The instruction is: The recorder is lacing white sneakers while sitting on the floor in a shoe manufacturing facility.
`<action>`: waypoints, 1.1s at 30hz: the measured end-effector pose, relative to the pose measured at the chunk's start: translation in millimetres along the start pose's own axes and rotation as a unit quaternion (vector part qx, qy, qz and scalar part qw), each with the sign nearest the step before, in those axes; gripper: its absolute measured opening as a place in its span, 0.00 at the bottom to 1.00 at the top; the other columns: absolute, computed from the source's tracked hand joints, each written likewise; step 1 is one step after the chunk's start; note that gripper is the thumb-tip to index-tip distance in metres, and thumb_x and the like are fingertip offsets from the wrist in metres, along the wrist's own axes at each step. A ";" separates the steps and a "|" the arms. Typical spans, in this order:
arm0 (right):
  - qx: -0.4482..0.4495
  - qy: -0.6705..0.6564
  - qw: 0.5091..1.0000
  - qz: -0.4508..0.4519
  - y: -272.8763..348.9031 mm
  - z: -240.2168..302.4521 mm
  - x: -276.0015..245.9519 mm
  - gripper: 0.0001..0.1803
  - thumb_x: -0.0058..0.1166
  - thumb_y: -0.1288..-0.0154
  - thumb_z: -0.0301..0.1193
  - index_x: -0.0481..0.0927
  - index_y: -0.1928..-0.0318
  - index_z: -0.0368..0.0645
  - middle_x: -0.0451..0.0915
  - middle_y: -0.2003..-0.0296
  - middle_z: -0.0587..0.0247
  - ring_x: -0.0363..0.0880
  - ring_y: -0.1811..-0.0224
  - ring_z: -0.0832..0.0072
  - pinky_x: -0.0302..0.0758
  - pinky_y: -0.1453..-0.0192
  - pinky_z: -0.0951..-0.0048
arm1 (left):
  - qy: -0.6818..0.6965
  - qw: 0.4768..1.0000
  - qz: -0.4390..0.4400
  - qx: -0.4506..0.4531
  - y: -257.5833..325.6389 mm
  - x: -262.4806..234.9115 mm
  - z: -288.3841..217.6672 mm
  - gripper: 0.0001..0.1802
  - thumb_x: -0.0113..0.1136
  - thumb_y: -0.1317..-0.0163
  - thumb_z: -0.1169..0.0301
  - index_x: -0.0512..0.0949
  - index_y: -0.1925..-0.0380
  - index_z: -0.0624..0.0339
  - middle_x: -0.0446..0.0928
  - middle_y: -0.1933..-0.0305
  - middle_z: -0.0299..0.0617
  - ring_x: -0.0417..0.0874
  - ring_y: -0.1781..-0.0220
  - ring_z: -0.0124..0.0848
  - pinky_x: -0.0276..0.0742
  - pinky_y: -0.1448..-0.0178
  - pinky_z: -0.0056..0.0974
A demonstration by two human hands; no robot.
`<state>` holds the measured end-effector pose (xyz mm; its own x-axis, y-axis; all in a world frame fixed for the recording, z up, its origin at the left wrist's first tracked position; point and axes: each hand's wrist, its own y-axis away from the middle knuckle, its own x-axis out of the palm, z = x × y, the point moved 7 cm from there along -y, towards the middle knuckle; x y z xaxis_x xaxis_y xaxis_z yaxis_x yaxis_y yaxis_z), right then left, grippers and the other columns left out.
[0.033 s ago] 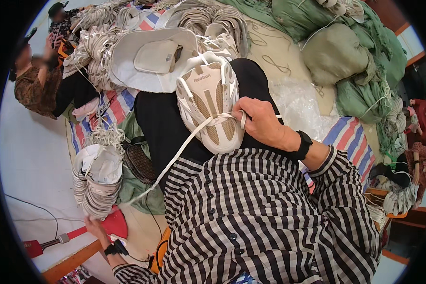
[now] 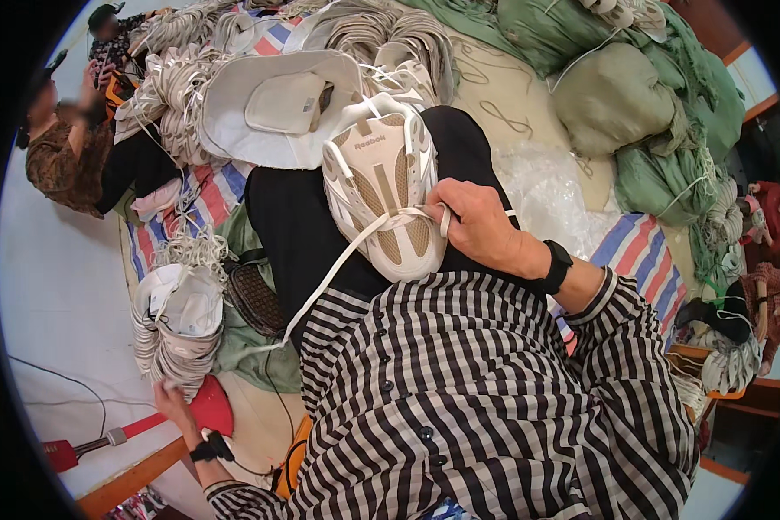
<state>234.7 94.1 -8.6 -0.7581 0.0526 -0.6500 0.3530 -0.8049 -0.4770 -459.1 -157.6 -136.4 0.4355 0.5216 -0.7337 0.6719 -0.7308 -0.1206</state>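
Observation:
A white and beige shoe upper (image 2: 377,186) rests on my lap with its toe toward me. A cream shoelace (image 2: 342,258) is threaded across it near the toe. At the right side of the upper, my right hand (image 2: 477,221) is closed, pinching a loop of the lace. The lace's other length runs down to the left over my thigh, its far part blurred by motion. My left hand (image 2: 176,407) is out at the lower left, beside a stack of shoe uppers (image 2: 185,351). Its fingers are smeared, and the lace's blurred end looks apart from it.
Piles of uppers (image 2: 169,100) and a white curved sheet (image 2: 225,130) lie ahead. Green sacks (image 2: 615,95) and clear plastic (image 2: 546,186) are at the right. A red dustpan-like thing (image 2: 210,407) lies near my left hand. Two people sit at far left.
My left hand has shifted slightly up and right. The lace's far part has gone from a straight line toward that hand to a slack bend. The right hand stays in place.

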 end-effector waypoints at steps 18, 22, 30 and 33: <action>-0.090 0.302 0.935 0.161 -21.3 43.4 26.1 0.09 0.60 0.53 0.24 0.75 0.69 0.40 0.79 0.73 0.57 0.83 0.69 0.61 0.74 0.64 0.60 | 0.262 0.870 0.288 0.302 141.1 246.4 -467.1 0.05 0.60 0.36 0.77 0.80 0.61 0.63 0.80 0.72 0.41 0.79 0.71 0.25 0.74 0.64 0.31; -0.001 0.183 0.972 0.146 -22.7 22.4 14.5 0.07 0.53 0.50 0.19 0.72 0.68 0.39 0.79 0.72 0.51 0.80 0.68 0.50 0.74 0.65 0.55 | 0.302 0.860 0.317 0.264 139.2 266.8 -462.5 0.03 0.59 0.36 0.77 0.79 0.63 0.63 0.80 0.73 0.44 0.81 0.73 0.31 0.74 0.66 0.34; 0.018 0.076 0.989 0.125 -21.1 15.7 9.8 0.06 0.48 0.47 0.17 0.74 0.67 0.38 0.80 0.72 0.48 0.80 0.68 0.47 0.74 0.65 0.53 | 0.212 0.868 0.309 0.326 146.7 266.6 -459.1 0.02 0.59 0.37 0.78 0.78 0.65 0.65 0.81 0.73 0.40 0.82 0.73 0.26 0.75 0.67 0.32; 0.026 0.084 0.987 0.138 -22.3 16.0 10.8 0.08 0.48 0.50 0.17 0.74 0.67 0.38 0.80 0.72 0.48 0.81 0.68 0.48 0.75 0.63 0.50 | 0.220 0.859 0.307 0.346 146.8 264.9 -464.4 0.02 0.60 0.37 0.78 0.78 0.65 0.64 0.80 0.73 0.41 0.80 0.73 0.25 0.75 0.68 0.32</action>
<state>209.9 103.3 4.5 -0.5340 -0.0782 -0.8419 0.5015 -0.8309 -0.2409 33.2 77.8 -37.9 0.8670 -0.0509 -0.4957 -0.2155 -0.9352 -0.2810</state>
